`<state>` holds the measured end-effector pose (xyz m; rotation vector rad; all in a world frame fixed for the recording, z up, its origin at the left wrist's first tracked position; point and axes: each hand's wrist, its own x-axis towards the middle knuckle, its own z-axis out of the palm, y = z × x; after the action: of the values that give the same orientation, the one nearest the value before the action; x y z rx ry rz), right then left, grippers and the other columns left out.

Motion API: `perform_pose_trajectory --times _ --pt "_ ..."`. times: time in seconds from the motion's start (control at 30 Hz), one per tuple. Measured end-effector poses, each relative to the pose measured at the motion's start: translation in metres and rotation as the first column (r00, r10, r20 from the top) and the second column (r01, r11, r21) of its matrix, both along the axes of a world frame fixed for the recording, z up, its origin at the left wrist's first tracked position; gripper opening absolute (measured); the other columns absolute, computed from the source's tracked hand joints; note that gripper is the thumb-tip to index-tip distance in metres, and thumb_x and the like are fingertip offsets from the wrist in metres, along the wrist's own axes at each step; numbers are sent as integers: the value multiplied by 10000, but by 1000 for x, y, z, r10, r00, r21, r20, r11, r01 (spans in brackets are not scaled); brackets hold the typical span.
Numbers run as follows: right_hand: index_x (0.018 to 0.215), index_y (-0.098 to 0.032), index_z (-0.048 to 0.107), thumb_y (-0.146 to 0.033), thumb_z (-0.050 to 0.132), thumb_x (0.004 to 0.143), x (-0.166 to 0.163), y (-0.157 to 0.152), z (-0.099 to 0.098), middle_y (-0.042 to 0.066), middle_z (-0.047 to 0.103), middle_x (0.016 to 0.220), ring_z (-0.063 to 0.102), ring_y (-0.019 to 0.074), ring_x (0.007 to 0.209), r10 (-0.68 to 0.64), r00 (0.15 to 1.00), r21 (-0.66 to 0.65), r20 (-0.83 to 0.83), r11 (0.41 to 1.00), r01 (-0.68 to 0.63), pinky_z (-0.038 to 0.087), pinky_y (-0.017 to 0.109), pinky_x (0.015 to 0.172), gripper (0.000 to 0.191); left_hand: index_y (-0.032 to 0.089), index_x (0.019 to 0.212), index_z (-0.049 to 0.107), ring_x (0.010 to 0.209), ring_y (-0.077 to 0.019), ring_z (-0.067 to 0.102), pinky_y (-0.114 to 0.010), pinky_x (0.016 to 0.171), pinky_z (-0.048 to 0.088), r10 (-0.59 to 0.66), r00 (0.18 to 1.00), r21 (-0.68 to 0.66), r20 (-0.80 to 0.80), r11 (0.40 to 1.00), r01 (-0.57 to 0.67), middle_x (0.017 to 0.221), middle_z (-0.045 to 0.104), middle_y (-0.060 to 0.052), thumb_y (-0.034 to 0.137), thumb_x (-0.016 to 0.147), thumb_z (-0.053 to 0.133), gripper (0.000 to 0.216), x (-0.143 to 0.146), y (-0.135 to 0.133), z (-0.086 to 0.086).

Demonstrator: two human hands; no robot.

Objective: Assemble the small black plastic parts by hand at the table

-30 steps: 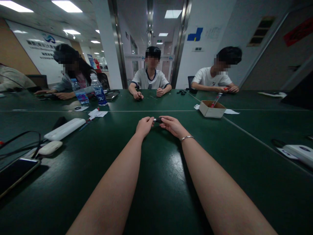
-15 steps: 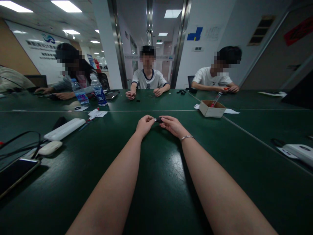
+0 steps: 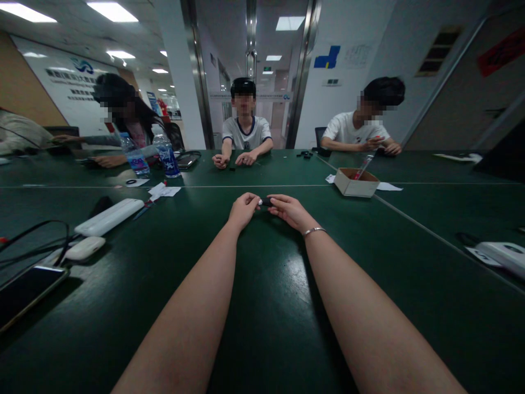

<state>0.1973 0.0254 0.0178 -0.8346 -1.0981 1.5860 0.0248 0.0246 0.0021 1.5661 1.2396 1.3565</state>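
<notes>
Both my arms reach out over the dark green table (image 3: 270, 306). My left hand (image 3: 243, 209) and my right hand (image 3: 290, 210) meet just above the tabletop, fingers pinched on the two ends of a small black object with a silvery end (image 3: 264, 202). What that object is I cannot make out. A thin bracelet (image 3: 314, 231) circles my right wrist.
To the left lie a white case (image 3: 109, 216), a white mouse-like item (image 3: 84, 247), a phone (image 3: 24, 290) and cables. Two water bottles (image 3: 166, 156) and papers (image 3: 164, 191) stand beyond. A cardboard box (image 3: 355, 183) sits to the right. Three people sit across the table.
My hands have hardly moved and keep their pinch on the small object. The person opposite has shifted both hands, and the person at right has raised a hand.
</notes>
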Motion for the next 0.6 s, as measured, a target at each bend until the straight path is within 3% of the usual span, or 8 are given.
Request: perform_pose_trajectory --times 0.1,0.23,0.6 --pt "881 -113 712 -4 701 823 0 0 0 81 687 837 638 112 612 -1 1000 5 3 1000 1 571 159 576 124 176 867 643 751 -151 616 -243 657 438 4 1000 34 1 999 -4 780 662 -23 281 775 604 145 0 0 0" --pt "882 -120 711 -23 732 808 0 1 -2 81 689 856 642 117 629 1 1000 21 9 1000 -1 580 171 589 124 172 897 643 705 -155 610 -253 635 439 -20 1000 18 -6 1000 20 725 647 -24 338 830 556 199 -1 1 -1" --pt "890 -115 712 0 693 829 0 2 -3 77 677 801 649 122 635 4 1000 22 7 1000 -4 574 156 579 131 188 962 654 774 -153 608 -250 678 451 18 998 23 -63 1000 -16 855 667 -34 263 814 555 193 -2 4 -4"
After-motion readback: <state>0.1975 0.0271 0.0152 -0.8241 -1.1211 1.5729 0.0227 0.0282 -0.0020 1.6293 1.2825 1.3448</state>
